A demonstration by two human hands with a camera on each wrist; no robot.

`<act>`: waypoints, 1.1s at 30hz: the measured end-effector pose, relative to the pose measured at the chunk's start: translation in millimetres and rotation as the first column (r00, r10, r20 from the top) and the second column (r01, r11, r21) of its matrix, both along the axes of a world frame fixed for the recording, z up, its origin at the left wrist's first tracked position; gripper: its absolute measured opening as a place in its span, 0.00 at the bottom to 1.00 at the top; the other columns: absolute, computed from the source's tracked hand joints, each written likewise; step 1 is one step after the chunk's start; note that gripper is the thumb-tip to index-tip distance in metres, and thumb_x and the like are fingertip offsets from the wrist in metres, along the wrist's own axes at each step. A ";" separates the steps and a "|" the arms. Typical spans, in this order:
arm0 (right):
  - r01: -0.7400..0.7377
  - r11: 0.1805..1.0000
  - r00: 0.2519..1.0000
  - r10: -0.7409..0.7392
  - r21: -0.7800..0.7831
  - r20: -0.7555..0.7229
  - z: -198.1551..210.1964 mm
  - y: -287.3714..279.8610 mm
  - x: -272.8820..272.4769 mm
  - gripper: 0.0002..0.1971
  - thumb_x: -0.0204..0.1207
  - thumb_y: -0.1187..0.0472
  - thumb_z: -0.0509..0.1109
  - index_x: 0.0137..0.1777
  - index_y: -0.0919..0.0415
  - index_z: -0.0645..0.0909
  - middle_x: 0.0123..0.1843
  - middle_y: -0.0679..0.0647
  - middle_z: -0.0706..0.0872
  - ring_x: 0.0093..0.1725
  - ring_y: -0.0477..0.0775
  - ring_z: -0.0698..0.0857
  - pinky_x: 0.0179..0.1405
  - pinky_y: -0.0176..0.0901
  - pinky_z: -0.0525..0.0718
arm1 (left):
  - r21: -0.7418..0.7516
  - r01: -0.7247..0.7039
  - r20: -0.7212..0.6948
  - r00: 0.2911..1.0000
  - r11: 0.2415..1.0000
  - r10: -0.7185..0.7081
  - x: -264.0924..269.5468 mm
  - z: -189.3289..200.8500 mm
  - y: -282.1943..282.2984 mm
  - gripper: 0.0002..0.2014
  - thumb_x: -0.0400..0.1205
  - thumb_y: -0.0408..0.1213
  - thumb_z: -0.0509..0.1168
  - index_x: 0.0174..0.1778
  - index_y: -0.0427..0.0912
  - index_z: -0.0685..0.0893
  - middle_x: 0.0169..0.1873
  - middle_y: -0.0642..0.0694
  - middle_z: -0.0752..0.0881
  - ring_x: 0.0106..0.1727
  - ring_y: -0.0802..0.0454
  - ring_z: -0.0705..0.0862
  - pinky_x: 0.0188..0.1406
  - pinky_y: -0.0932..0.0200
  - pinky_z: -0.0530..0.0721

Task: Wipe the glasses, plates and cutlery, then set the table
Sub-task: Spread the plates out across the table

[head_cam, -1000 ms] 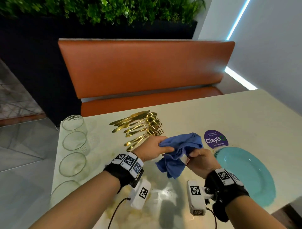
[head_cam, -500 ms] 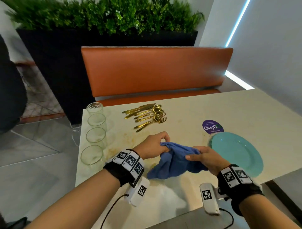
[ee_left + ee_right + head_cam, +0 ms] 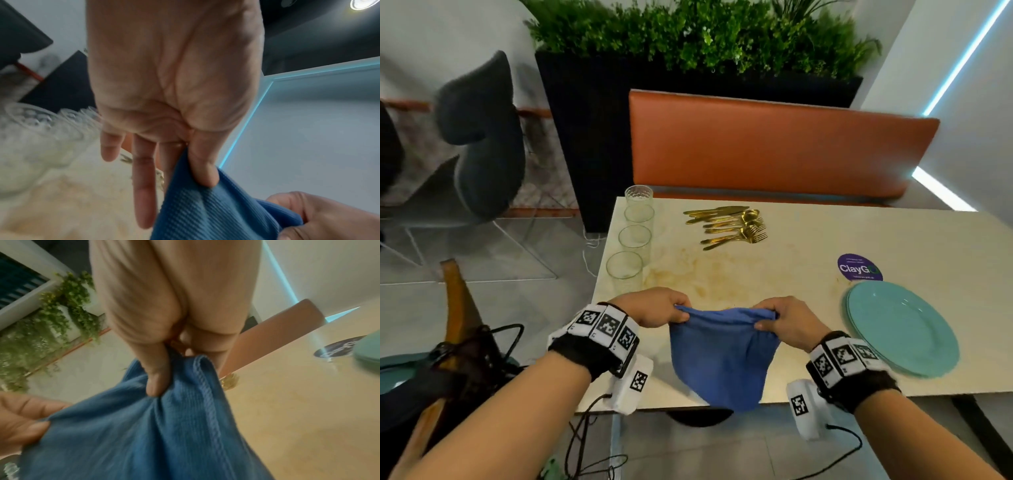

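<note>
A blue cloth (image 3: 722, 356) hangs spread between my two hands above the table's near edge. My left hand (image 3: 674, 313) pinches its upper left corner between thumb and forefinger (image 3: 202, 170), the other fingers loose. My right hand (image 3: 765, 318) pinches the upper right corner of the cloth (image 3: 156, 426). Several clear glasses (image 3: 635, 236) stand in a row along the table's left edge. Gold cutlery (image 3: 732, 224) lies in a pile at the far middle. A stack of teal plates (image 3: 904, 329) sits to the right of my right hand.
The cream table (image 3: 808, 240) shows brownish smears (image 3: 688, 277) in front of the glasses and a purple round sticker (image 3: 859, 268) by the plates. An orange bench (image 3: 774, 147) stands behind, a dark planter (image 3: 592, 137) and a grey chair (image 3: 482, 137) to the left.
The cloth was bunched between my hands; now my hands have drawn apart and hold it stretched open by its top corners. The view has pulled back from the table.
</note>
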State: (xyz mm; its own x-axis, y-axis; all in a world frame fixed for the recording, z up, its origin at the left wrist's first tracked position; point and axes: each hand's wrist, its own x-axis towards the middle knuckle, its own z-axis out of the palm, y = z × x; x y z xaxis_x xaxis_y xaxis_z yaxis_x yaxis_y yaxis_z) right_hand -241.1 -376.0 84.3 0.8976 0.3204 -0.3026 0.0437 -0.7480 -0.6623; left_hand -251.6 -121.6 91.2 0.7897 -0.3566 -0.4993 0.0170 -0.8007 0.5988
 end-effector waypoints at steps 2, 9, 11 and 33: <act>0.024 0.999 0.993 -0.027 0.028 0.117 2.5 27.2 -0.9 0.10 0.74 0.70 0.70 0.52 0.61 0.88 0.44 0.51 0.86 0.45 0.49 0.81 0.36 0.25 0.75 | 0.081 -0.034 0.079 0.996 0.996 0.028 -0.5 10.9 22.5 0.10 0.85 0.37 0.60 0.58 0.41 0.81 0.47 0.49 0.79 0.50 0.52 0.75 0.48 0.59 0.70; -0.001 0.995 0.978 -0.021 0.104 0.210 4.2 97.4 -18.6 0.12 0.75 0.68 0.69 0.56 0.58 0.88 0.54 0.55 0.89 0.54 0.53 0.84 0.49 0.30 0.75 | 0.342 -0.146 0.195 0.977 0.928 0.082 -15.6 31.5 78.6 0.09 0.81 0.37 0.63 0.56 0.42 0.82 0.52 0.44 0.83 0.53 0.45 0.81 0.50 0.54 0.79; -0.013 0.999 0.990 0.006 0.050 0.140 -10.9 107.7 -28.2 0.13 0.75 0.67 0.70 0.58 0.59 0.86 0.59 0.57 0.88 0.60 0.55 0.83 0.55 0.33 0.76 | 0.477 -0.063 0.146 0.989 0.877 -0.008 -22.4 17.9 76.8 0.11 0.80 0.35 0.63 0.56 0.38 0.84 0.55 0.41 0.85 0.56 0.42 0.83 0.54 0.51 0.80; -0.304 0.850 0.940 0.342 -0.430 0.013 -100.3 167.6 -40.0 0.25 0.78 0.67 0.59 0.75 0.55 0.69 0.74 0.56 0.74 0.70 0.62 0.71 0.65 0.50 0.74 | 0.694 -0.123 0.251 0.965 0.710 -0.078 -40.6 -92.5 65.3 0.17 0.81 0.37 0.58 0.67 0.50 0.76 0.63 0.45 0.81 0.70 0.44 0.71 0.71 0.45 0.64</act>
State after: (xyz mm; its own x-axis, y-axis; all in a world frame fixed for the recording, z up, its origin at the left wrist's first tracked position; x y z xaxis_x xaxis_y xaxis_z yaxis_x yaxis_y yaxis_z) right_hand -281.1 -208.5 -16.0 0.7940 0.4585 -0.3993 0.3728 -0.8859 -0.2759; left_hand -292.2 -56.3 -1.4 0.9218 0.0345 -0.3862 -0.0246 -0.9888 -0.1470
